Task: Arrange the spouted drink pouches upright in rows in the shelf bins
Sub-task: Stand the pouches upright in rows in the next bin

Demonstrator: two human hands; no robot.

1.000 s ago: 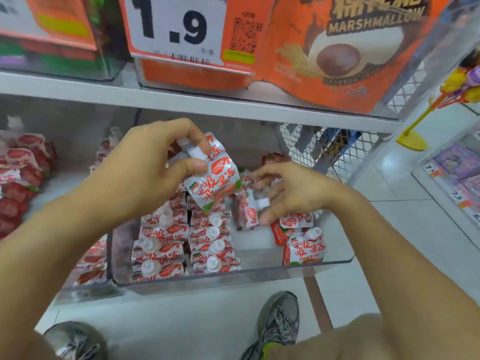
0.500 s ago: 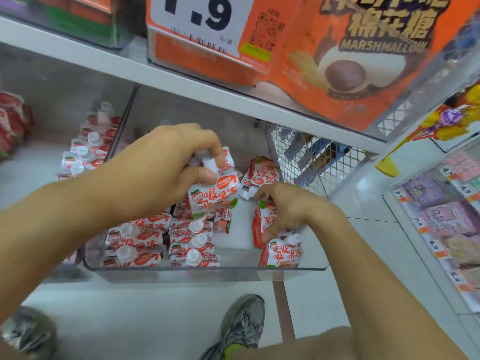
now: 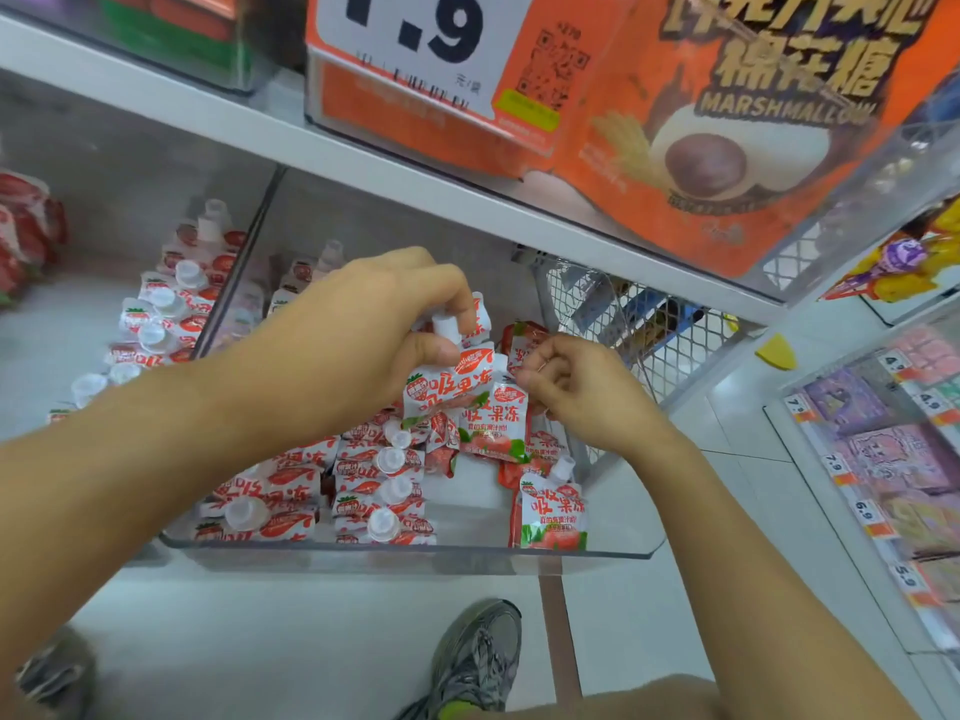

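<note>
Far left: red packets (image 3: 23, 226) on the shelf, count unreadable.

Next, the left bin (image 3: 236, 262) holds one row of upright pouches; about 7 white caps visible, e.g. one cap (image 3: 189, 272). The arm hides the near end of it.

Clear front bin (image 3: 415, 556): 2 tidy rows at its left side. Outer row shows 1 clear cap (image 3: 244, 511); the rest is under the left forearm. Inner row shows 4 caps, nearest one (image 3: 383, 523). Bare floor patch between those rows and the right side. At the right front, 1 pouch (image 3: 553, 517) stands upright alone, against the front wall. Behind it, a loose pile of red-and-white pouches, roughly 3–4, not in rows.

Left hand (image 3: 358, 345): curled around 1 pouch, held by the top at the spout, thumb pressed on its front. That held pouch (image 3: 449, 387) hangs tilted above the bin middle, off the floor.

Right hand (image 3: 576, 392): fingers curled, fingertips at the top edge of a second pouch (image 3: 496, 423), which is upright just beside and partly behind the held one. Looks like a pinch at its spout; contact point is hidden by the fingers.

Right of the bin: 1 wire mesh basket (image 3: 634, 324).

Above: 1 orange marshmallow box (image 3: 727, 137) with 1 price tag (image 3: 415, 39) on the upper shelf.

Bottom: 2 grey sneakers, right one (image 3: 478, 662).
</note>
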